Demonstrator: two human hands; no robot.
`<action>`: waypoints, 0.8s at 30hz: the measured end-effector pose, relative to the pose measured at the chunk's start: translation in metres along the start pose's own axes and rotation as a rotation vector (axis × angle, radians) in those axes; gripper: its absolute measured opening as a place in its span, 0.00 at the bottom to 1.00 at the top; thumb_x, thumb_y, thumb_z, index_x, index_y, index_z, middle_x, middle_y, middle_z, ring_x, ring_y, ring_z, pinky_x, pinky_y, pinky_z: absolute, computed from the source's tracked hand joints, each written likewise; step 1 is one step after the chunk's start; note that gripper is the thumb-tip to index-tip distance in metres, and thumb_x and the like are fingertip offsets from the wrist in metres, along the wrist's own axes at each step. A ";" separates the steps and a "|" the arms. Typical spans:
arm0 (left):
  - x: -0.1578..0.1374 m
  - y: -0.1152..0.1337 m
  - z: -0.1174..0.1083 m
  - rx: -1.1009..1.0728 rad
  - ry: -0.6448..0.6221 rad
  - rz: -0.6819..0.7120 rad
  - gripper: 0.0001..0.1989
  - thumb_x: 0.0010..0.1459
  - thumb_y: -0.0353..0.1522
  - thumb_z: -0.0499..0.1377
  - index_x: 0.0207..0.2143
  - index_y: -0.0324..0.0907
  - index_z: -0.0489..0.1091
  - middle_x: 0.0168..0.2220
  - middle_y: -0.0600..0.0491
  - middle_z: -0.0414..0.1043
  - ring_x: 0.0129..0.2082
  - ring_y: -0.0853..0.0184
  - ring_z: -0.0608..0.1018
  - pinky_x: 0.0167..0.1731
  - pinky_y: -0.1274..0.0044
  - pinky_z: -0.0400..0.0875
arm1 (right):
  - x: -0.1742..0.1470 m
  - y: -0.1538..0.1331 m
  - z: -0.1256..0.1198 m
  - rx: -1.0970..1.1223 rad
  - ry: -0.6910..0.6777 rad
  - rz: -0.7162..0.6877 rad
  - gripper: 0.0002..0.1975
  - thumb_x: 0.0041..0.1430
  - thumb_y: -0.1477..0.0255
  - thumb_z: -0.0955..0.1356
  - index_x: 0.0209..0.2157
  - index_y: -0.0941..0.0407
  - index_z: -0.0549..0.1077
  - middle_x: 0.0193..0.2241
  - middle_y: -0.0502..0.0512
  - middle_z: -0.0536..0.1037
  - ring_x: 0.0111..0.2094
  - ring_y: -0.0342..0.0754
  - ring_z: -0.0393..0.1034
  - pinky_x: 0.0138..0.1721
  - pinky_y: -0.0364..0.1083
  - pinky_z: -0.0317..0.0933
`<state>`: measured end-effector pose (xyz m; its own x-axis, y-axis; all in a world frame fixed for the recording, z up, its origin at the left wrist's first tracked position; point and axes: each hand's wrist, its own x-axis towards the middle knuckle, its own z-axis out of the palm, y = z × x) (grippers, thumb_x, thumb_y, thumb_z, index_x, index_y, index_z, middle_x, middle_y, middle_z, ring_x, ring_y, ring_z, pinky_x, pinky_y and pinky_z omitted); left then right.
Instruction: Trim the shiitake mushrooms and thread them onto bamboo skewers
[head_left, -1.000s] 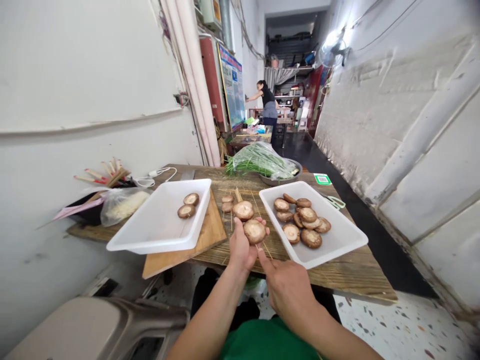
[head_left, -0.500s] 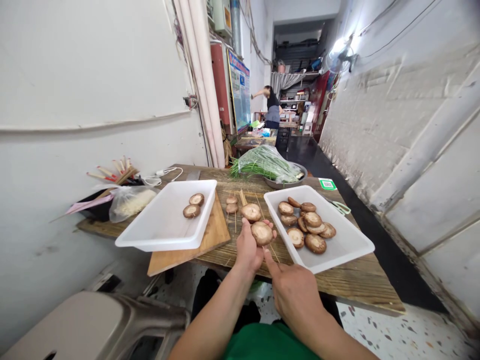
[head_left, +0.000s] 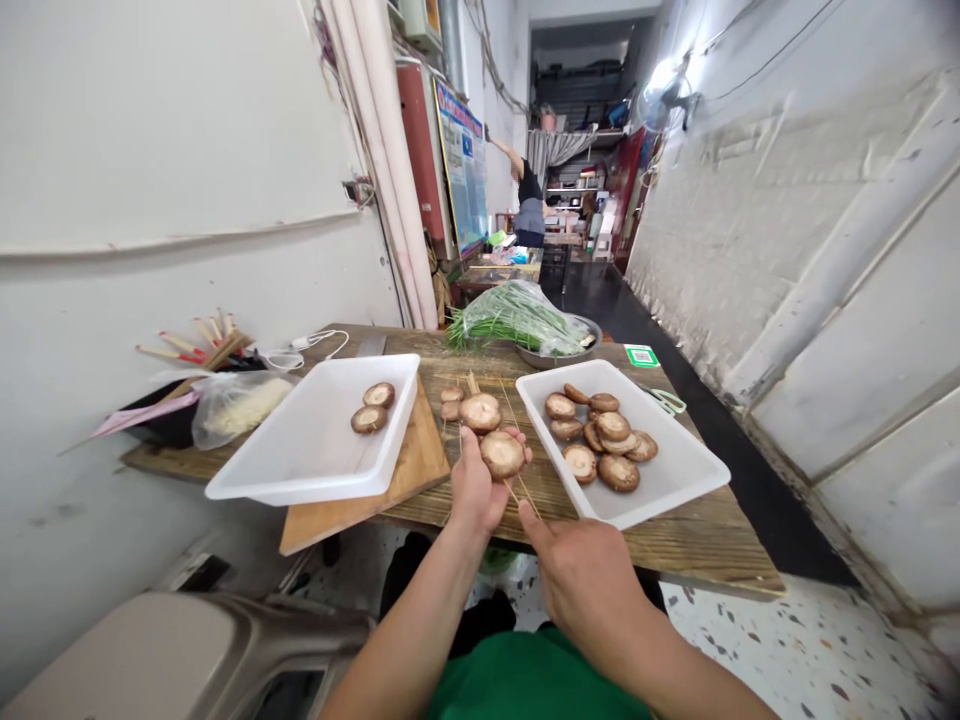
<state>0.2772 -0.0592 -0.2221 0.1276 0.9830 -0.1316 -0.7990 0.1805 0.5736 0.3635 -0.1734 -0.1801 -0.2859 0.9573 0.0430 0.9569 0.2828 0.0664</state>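
Observation:
A large shiitake mushroom (head_left: 502,455), gills up, sits in my left hand (head_left: 478,495), whose fingers curl round it. A second shiitake mushroom (head_left: 480,412) lies just beyond, against the first. From the near side of the held mushroom a thin bamboo skewer (head_left: 514,492) runs toward my right hand (head_left: 589,565). My right hand is closed with the index finger pointing along the skewer; the rest of its grip is hidden. Beyond my left hand, two small mushrooms (head_left: 451,402) rest on the wooden table (head_left: 675,545), with loose skewers nearby.
At left, a white tray (head_left: 300,440) with two mushrooms overlaps a cutting board (head_left: 420,470). Several mushrooms lie in the right white tray (head_left: 671,480). Bagged green stalks (head_left: 517,320) lie over a metal bowl (head_left: 562,355) behind. A person (head_left: 529,195) stands far back.
My right hand has drawn slightly back from the held mushroom, so more of the skewer shows between them. The whole view has shifted a little; the far person's arm is raised higher.

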 end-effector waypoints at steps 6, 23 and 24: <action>0.000 -0.001 -0.002 -0.003 -0.015 0.016 0.22 0.59 0.43 0.47 0.33 0.32 0.69 0.31 0.43 0.72 0.32 0.62 0.76 0.32 0.67 0.74 | 0.002 -0.001 -0.008 0.015 -0.045 -0.001 0.26 0.51 0.82 0.60 0.54 0.64 0.64 0.30 0.61 0.78 0.29 0.50 0.72 0.26 0.44 0.57; 0.004 -0.007 -0.008 0.021 -0.026 0.012 0.25 0.59 0.44 0.47 0.29 0.30 0.70 0.28 0.42 0.73 0.29 0.61 0.77 0.30 0.69 0.73 | 0.016 -0.012 -0.004 0.036 -0.039 0.069 0.14 0.53 0.83 0.61 0.40 0.64 0.72 0.31 0.61 0.78 0.28 0.50 0.72 0.24 0.45 0.57; 0.003 -0.007 -0.008 0.027 -0.027 0.011 0.26 0.59 0.44 0.46 0.29 0.30 0.70 0.27 0.42 0.72 0.29 0.62 0.77 0.30 0.70 0.73 | 0.017 -0.013 -0.003 0.041 -0.035 0.070 0.13 0.53 0.83 0.61 0.37 0.63 0.73 0.31 0.61 0.78 0.28 0.50 0.72 0.24 0.45 0.57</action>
<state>0.2780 -0.0573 -0.2332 0.1352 0.9854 -0.1034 -0.7842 0.1702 0.5967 0.3464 -0.1607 -0.1771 -0.2171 0.9761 0.0111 0.9759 0.2168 0.0240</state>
